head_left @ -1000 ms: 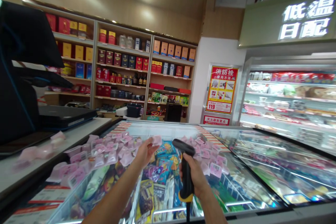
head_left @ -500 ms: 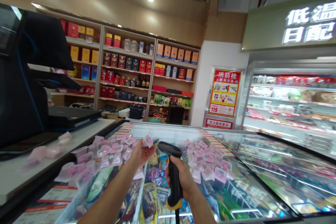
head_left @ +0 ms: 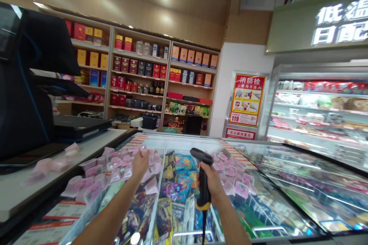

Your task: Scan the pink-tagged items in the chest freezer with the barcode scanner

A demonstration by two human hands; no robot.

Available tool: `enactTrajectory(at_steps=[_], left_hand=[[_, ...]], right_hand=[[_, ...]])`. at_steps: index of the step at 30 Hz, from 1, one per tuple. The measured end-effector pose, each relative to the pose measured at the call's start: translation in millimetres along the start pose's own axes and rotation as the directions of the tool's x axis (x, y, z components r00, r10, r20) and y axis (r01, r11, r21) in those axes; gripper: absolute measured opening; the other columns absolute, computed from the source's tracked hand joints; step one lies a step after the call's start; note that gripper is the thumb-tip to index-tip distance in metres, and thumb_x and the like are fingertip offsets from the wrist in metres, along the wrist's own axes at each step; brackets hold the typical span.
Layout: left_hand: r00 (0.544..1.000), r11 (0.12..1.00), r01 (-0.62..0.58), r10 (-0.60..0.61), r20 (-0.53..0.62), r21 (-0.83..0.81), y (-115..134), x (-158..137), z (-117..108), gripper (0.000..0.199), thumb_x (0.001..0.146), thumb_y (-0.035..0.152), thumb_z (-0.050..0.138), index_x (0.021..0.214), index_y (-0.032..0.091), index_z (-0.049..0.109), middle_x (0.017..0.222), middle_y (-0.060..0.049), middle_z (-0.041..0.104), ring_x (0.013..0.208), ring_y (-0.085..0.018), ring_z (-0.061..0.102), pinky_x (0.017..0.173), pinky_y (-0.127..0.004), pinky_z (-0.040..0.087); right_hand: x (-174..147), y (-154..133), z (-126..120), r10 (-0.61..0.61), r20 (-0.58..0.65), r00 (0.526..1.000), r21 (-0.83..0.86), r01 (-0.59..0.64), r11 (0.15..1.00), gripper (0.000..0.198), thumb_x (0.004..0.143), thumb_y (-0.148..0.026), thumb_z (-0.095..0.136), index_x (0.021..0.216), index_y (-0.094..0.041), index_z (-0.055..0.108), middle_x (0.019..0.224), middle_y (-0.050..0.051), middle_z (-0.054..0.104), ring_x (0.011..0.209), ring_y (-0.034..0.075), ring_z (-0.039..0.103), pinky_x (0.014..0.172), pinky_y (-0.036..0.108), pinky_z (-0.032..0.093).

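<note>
My left hand [head_left: 140, 164] reaches over the left group of small pink plastic cups [head_left: 115, 174], its fingertips pinched on a pink cup [head_left: 143, 148] at the far side of that group. Several of these cups carry barcode labels. In my right hand [head_left: 211, 178] is a black and yellow barcode scanner [head_left: 203, 183], gripped by its handle with the head up and the cord hanging down. A second group of pink cups [head_left: 230, 172] lies just right of the scanner. Both groups rest on the glass top of a chest freezer [head_left: 175, 141].
Colourful packets [head_left: 175, 191] lie inside the freezer. At the left, a counter [head_left: 17, 195] bears a black checkout terminal [head_left: 25, 76] and a few more pink cups [head_left: 53, 165]. Shelves of boxes [head_left: 138, 68] stand behind; a lit chiller [head_left: 319, 115] is at the right.
My left hand has moved left, from beside the scanner to the left cups, and its fingers have closed in. My right hand has carried the scanner a little to the right.
</note>
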State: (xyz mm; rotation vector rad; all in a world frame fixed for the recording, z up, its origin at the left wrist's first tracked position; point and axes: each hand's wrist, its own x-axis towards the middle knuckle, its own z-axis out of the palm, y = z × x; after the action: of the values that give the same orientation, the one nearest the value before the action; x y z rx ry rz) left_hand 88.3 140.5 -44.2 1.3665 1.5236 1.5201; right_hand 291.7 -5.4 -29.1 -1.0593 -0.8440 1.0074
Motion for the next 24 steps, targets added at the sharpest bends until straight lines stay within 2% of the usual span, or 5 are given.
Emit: enactTrajectory(at_steps=[7,11,15,19,24], left_hand=[[0.965,0.940,-0.254,0.262,-0.006,0.229,11.2,-20.1,16.6,0.045,0.068,0.012,0.048,0.112,0.013,0.040,0.128,-0.015,0.030,0.121,-0.029,0.019,0.097,-0.046,0.013],[0.917,0.907,-0.374,0.331,0.222,0.194,25.3,-54.5,67.0,0.042,0.065,0.013,0.049,0.106,0.013,0.046,0.125,-0.015,0.036,0.118,-0.027,0.026,0.098,-0.041,0.015],[0.776,0.908,-0.415,0.321,0.542,0.056,25.9,-103.8,118.6,0.034,0.058,0.013,0.059,0.092,0.017,0.056,0.106,-0.009,0.054,0.105,-0.021,0.045,0.091,-0.031,0.030],[0.630,0.949,-0.312,0.247,0.737,-0.052,19.5,-140.1,149.5,0.025,0.058,0.019,0.066,0.082,0.018,0.060,0.094,-0.004,0.060,0.092,-0.017,0.052,0.085,-0.032,0.036],[0.684,0.994,0.048,0.037,0.728,-0.095,22.0,-122.1,148.2,0.022,0.077,0.029,0.047,0.093,0.014,0.054,0.096,-0.004,0.057,0.084,-0.015,0.054,0.074,-0.036,0.043]], right_hand=[[13.8,-11.4,-59.9,-0.035,-0.255,0.966,-0.036,0.026,0.999,0.032,0.060,-0.046,0.055,0.061,-0.015,0.047,0.039,-0.004,0.049,0.031,0.009,0.044,0.031,0.020,0.034],[13.4,-15.8,-88.2,-0.030,-0.334,0.942,-0.018,0.025,1.000,0.031,0.059,-0.045,0.057,0.063,-0.015,0.049,0.038,-0.004,0.048,0.031,0.009,0.043,0.032,0.020,0.034],[9.9,-17.1,-105.3,-0.024,-0.363,0.932,0.011,0.031,0.999,0.031,0.059,-0.044,0.057,0.065,-0.015,0.049,0.039,-0.004,0.048,0.032,0.009,0.044,0.032,0.020,0.035],[6.1,-15.9,-107.5,-0.020,-0.345,0.939,0.017,0.027,0.999,0.032,0.060,-0.045,0.057,0.069,-0.015,0.049,0.040,-0.004,0.049,0.032,0.009,0.045,0.032,0.020,0.035],[-0.7,-12.7,-88.2,-0.020,-0.254,0.967,0.008,0.023,1.000,0.033,0.061,-0.047,0.055,0.069,-0.016,0.048,0.043,-0.004,0.051,0.033,0.009,0.045,0.032,0.019,0.034]])
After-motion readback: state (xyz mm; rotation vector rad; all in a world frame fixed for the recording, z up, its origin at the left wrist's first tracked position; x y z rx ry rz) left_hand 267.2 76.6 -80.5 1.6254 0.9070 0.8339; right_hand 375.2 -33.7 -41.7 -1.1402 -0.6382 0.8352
